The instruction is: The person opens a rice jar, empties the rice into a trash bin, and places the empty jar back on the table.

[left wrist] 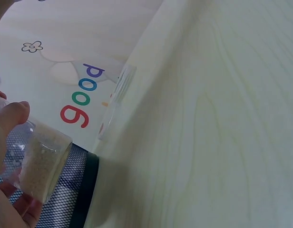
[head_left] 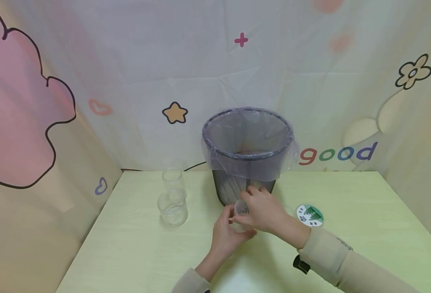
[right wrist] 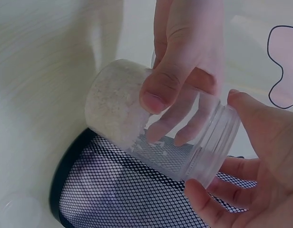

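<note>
Item: small clear jar (right wrist: pixel 161 137), open-mouthed, about a third full of pale grain settled at its closed end. We hold it tilted in both hands, just in front of the bin and above the worktop (head_left: pixel 135 244).

Left grip: left hand (head_left: pixel 224 236) curled round the jar's body, thumb across its wall.

Right grip: right hand (head_left: pixel 263 211) curled about the threaded mouth, fingers (right wrist: pixel 210 209) on the rim.

Adjacent: black mesh bin (head_left: pixel 247 154) with a clear liner folded over its rim, standing just behind the hands. Round lid (head_left: pixel 310 215) with a green-and-white label, flat on the worktop to the right, apart from the jar. Two empty clear jars (head_left: pixel 173 207) to the left, one behind the other.

Step, as we judge it: jar opened and raised, contents not yet tipped out.

Next move calls for lifting the mouth over the bin rim and tilting further, keeping hold of the body so the grain falls inside the liner.
</note>
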`<state>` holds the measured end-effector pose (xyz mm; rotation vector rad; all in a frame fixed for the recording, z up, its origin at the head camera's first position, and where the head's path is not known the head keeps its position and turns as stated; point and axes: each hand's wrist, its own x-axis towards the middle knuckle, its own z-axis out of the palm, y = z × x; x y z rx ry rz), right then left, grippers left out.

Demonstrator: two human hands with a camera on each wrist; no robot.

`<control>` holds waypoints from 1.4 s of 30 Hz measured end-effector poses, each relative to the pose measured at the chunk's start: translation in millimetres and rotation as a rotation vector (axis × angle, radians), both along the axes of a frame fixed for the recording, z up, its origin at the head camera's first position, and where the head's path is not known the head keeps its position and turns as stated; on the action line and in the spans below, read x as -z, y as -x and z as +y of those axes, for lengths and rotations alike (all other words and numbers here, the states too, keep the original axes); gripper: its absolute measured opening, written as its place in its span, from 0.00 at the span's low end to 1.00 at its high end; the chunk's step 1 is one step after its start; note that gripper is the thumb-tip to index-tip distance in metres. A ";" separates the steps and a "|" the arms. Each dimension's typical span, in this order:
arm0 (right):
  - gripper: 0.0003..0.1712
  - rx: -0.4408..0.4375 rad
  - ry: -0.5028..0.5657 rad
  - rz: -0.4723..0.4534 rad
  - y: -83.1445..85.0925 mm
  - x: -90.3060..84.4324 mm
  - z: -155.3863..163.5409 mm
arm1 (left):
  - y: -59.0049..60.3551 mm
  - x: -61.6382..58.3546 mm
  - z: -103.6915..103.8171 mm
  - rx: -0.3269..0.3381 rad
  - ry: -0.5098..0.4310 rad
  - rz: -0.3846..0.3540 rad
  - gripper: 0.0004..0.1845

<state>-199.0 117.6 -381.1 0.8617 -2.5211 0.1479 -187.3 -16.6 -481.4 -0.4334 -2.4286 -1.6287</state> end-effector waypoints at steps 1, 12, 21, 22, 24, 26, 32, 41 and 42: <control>0.29 -0.004 -0.003 0.002 0.2 0.2 0.1 | -0.1 0.5 0.1 -0.006 0.005 0.004 0.36; 0.26 -0.095 0.004 -0.054 0.8 -1.4 4.3 | 0.3 1.4 -0.7 -0.001 0.025 -0.005 0.36; 0.23 -0.155 0.009 -0.187 0.6 -4.4 9.1 | 2.3 5.1 -1.3 0.009 0.032 -0.001 0.38; 0.22 -0.155 0.014 -0.201 0.4 -4.3 9.7 | 2.4 5.5 -1.2 0.005 0.032 0.000 0.38; 0.21 -0.158 0.023 -0.229 0.1 -4.2 10.6 | 2.6 5.9 -1.2 -0.003 0.036 0.002 0.38; 0.20 -0.161 0.027 -0.251 -0.3 -4.1 11.6 | 2.7 6.5 -1.2 -0.004 0.037 0.005 0.39; 0.21 -0.195 0.035 -0.305 -0.2 -5.7 13.9 | 2.3 7.3 -0.7 0.012 0.028 -0.009 0.42; 0.26 -0.287 0.004 -0.341 -1.8 -6.9 16.5 | 0.0 8.9 -0.4 0.016 0.038 0.013 0.37; 0.27 -0.289 -0.004 -0.339 -2.1 -7.1 16.6 | -0.1 9.1 -0.2 0.012 0.039 0.012 0.37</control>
